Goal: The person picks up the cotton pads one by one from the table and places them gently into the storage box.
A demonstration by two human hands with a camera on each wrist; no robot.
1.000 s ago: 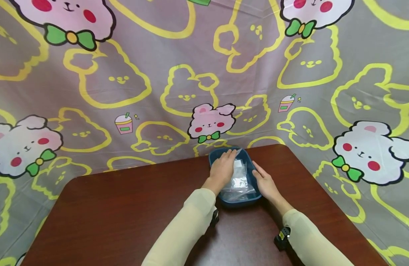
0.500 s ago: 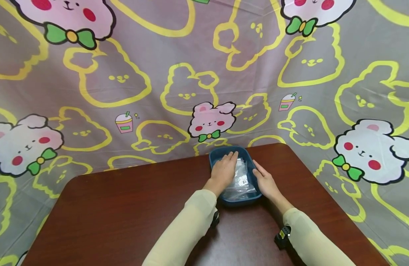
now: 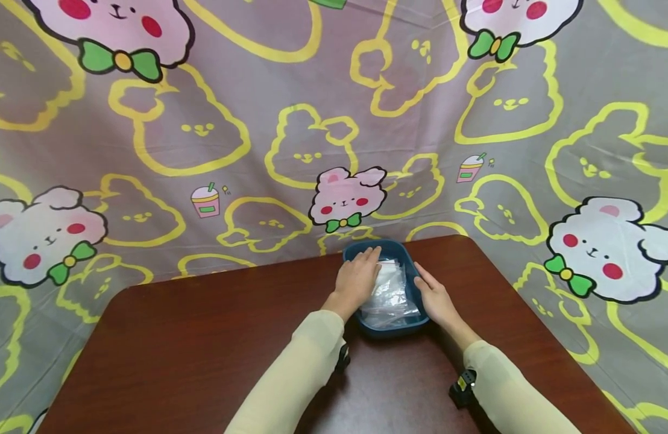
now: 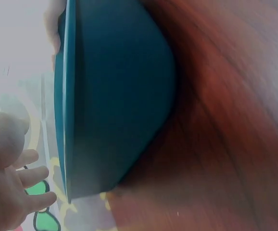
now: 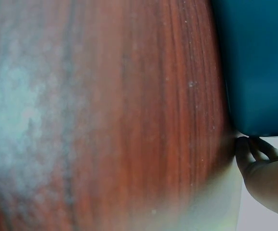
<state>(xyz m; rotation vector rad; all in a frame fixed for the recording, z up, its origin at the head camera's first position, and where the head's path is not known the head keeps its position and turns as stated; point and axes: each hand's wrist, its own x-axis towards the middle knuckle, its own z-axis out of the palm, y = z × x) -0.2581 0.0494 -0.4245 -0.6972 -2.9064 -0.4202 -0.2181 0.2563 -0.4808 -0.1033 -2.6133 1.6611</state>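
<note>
A dark blue plastic basin (image 3: 392,332) stands near the table's back right corner, with clear plastic bags (image 3: 389,295) lying inside. Above its left rim is my left hand (image 3: 357,280), fingers fairly straight and nothing held. The left wrist view shows that hand (image 4: 6,178) with fingers spread, apart from the basin's wall (image 4: 120,86). My right hand (image 3: 437,298) grips the right side, thumb at the rim and fingers along the outer wall. In the right wrist view its fingers (image 5: 259,151) meet the basin's end (image 5: 259,72). The bags partly hide one another.
The basin rests on a reddish-brown wooden table (image 3: 204,349) with rounded back corners. Behind and to the right hangs a grey cloth (image 3: 247,90) printed with cartoon rabbits, right up against the table's edges. A small black device (image 3: 462,389) sits at the right wrist.
My left hand has shifted left off the bags toward the basin's left rim, uncovering more of them. The bags have flattened and spread a little. The right hand stays in place.
</note>
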